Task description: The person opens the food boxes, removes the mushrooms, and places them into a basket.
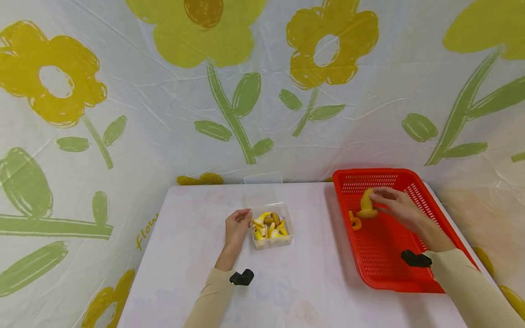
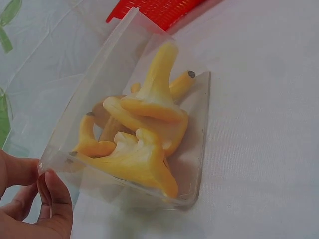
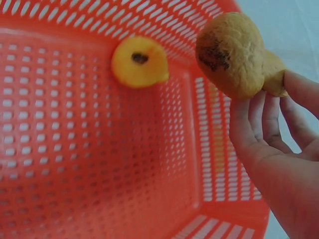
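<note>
1. Left hand [image 1: 238, 226]: forearm extended, thumb and fingers pinching clear container [image 1: 274, 245] at one corner; yellow mushrooms [image 2: 132, 162] inside.
2. Right hand [image 1: 395, 208]: reaching over red basket [image 1: 361, 269], thumb and fingers gripping tan mushroom [image 3: 232, 55] there.

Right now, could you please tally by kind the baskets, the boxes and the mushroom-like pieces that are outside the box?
Baskets: 1, red basket
Boxes: 1, clear box
Mushroom-like pieces outside the box: 2, a brownish piece held up and an orange piece lying in the basket
Total: 4
</note>
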Motion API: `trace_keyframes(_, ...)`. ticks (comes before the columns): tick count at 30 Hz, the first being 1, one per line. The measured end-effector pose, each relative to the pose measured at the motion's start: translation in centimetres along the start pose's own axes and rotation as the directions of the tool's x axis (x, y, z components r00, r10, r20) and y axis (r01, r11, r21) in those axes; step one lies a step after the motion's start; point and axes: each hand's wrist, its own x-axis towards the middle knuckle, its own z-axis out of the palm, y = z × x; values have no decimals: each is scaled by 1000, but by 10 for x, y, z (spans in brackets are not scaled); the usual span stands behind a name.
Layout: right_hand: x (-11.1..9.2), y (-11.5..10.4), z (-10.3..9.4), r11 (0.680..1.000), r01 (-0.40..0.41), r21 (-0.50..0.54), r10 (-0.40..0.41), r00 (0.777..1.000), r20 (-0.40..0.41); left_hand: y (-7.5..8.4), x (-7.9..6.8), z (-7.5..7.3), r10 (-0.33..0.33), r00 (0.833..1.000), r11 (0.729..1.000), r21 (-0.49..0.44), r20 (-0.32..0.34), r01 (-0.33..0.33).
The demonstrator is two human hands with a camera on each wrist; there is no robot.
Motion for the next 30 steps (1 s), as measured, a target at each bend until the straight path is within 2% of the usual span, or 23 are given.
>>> trace_keyframes(10,4,25,-13,979,-92,-184,94,996,0,-1,-1,1,24,1000,1000,1,8,-24)
trace_keyframes(21,14,33,2,939,-110,-325,130,991,41,-3,1,1,32,999,999,14,-12,-32)
trace_keyframes(30,21,43,8,890,-123,-438,131,991,-12,-3,1,1,37,999,999,-2,6,-37)
